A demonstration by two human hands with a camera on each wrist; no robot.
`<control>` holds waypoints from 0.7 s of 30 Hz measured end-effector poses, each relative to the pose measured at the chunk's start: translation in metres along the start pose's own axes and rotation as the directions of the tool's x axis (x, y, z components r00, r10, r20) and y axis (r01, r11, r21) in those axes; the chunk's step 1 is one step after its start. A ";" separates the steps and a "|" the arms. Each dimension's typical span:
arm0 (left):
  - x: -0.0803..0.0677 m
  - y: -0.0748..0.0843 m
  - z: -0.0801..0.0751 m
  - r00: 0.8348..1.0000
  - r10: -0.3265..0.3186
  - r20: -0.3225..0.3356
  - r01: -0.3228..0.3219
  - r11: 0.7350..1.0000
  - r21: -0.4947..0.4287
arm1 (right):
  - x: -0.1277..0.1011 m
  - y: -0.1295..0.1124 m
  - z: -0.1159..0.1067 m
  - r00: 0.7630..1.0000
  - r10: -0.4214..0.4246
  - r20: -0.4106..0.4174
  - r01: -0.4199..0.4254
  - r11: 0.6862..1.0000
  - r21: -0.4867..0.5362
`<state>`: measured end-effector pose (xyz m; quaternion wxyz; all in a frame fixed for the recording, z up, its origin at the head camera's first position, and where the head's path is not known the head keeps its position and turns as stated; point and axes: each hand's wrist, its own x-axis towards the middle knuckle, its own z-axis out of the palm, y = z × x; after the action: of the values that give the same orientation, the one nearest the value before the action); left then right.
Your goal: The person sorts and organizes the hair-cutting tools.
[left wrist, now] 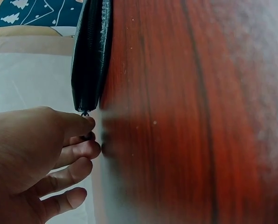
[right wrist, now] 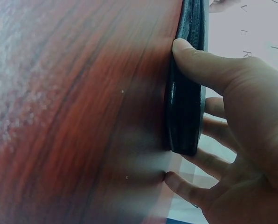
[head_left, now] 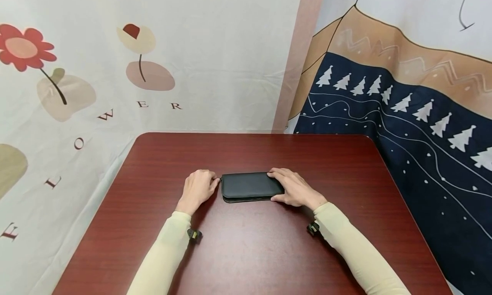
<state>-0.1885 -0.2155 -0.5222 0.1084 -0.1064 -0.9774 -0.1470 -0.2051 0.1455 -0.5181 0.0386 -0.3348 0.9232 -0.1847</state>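
Note:
A black zip-up wallet (head_left: 247,185) lies flat on the reddish-brown table, its long zipped edge facing me. At its left end my left hand (head_left: 197,188) pinches the small zipper pull (left wrist: 85,113) between thumb and index finger; the other fingers are loosely bent in the left wrist view. My right hand (head_left: 295,187) grips the wallet's right end, thumb (right wrist: 188,51) along the near edge and fingers over the top and far side. The zipper teeth (right wrist: 195,23) show along the near side in the right wrist view.
The wooden table (head_left: 246,248) has rounded far corners. Behind it hangs a pale cloth (head_left: 223,51) with flower prints and letters, and at the right a navy cloth (head_left: 384,158) with white trees. Each sleeve carries a small wrist camera (head_left: 194,235).

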 end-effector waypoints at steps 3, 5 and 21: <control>0.000 0.000 0.001 1.000 -0.004 0.003 0.004 1.000 -0.006 | -0.001 -0.001 0.000 1.000 0.003 0.002 -0.003 1.000 0.001; -0.001 0.000 0.001 1.000 -0.006 0.004 0.006 1.000 -0.009 | -0.001 -0.002 0.000 1.000 0.001 0.000 -0.001 1.000 -0.002; -0.005 -0.002 -0.002 0.998 -0.002 0.064 0.006 0.998 -0.063 | -0.008 -0.002 -0.001 1.000 -0.008 -0.002 0.008 1.000 0.010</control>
<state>-0.1837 -0.2190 -0.5218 0.0735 -0.1124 -0.9754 -0.1747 -0.1979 0.1497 -0.5167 0.0387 -0.3382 0.9209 -0.1898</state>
